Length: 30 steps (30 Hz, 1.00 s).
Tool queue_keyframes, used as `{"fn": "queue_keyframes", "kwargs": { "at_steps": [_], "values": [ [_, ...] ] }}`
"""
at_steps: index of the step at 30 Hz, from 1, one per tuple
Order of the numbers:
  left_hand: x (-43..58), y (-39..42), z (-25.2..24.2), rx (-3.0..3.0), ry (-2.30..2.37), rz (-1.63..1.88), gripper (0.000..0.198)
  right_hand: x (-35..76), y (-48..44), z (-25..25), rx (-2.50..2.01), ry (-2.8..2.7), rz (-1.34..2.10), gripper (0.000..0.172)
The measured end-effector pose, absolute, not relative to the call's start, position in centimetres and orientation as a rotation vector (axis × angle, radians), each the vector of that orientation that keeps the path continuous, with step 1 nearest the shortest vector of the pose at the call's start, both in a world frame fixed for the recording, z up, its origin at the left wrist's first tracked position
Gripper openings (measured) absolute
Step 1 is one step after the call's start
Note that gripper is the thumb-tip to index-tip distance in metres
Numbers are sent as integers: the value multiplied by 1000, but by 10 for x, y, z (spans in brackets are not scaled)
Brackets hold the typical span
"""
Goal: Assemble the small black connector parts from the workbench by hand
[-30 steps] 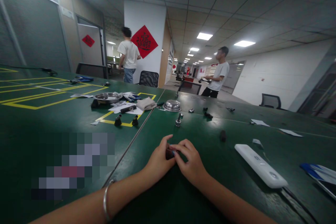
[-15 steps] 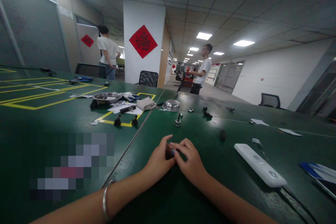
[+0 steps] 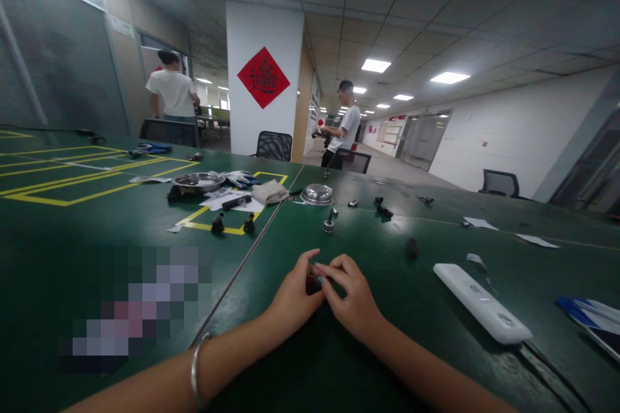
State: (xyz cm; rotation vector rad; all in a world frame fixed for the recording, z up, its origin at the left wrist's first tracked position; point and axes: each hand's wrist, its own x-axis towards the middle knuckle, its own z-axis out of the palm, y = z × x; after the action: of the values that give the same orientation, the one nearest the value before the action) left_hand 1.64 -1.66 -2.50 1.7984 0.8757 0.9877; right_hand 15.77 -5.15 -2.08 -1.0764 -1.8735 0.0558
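Observation:
My left hand [image 3: 295, 293] and my right hand [image 3: 351, 297] rest together over the green table [image 3: 271, 368], fingertips meeting. On the left, the index finger and thumb are apart, with the other fingers curled behind. The bent right fingers reach across to the left ones, thumb apart from them. No object shows in either hand, though the space between the palms is partly hidden. Nearest to them, just beyond, stands a small metal fitting [image 3: 328, 226] with a stem. Farther back is a shiny metal bowl-shaped piece [image 3: 316, 193].
Black fittings [image 3: 217, 224], a metal dish [image 3: 198, 181], gloves [image 3: 239, 179] and a folded cloth [image 3: 270, 192] lie ahead left. A white power strip [image 3: 482, 303] with a cable lies right. Two people, a left one [image 3: 172, 90] and a right one [image 3: 345, 126], stand beyond the table.
My hands keep the same pose. In the background, both people have moved left; the left one now has their back turned.

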Motion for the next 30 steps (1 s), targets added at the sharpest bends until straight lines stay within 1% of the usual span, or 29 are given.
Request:
{"fn": "queue_keyframes", "kwargs": {
  "at_steps": [6,8,11,15,17,20,22,27,30],
  "values": [
    [17,-15,-27,1773,830,980,61,158,-55,-15,-998,-1945,70,43],
    [17,-15,-29,1778,840,978,61,158,-53,-17,-1021,-1944,49,41],
    [17,-14,-29,1805,874,971,62,158,-50,-19,-1071,-1929,66,34],
    [16,-17,-26,1841,889,980,67,157,-52,-17,-1091,-1921,115,26],
    [16,-20,-24,1860,886,988,69,157,-54,-15,-1081,-1918,122,28],
    [16,-22,-23,1872,852,1004,71,158,-55,-14,-1056,-1890,125,39],
    [16,-22,-22,1880,826,1026,74,159,-54,-15,-1049,-1877,156,43],
    [10,-23,-15,2069,770,1074,79,159,-50,-18,-1099,-1868,240,33],
    [8,-26,-11,2190,696,1040,80,159,-50,-19,-1097,-1860,233,32]
  ]
}}
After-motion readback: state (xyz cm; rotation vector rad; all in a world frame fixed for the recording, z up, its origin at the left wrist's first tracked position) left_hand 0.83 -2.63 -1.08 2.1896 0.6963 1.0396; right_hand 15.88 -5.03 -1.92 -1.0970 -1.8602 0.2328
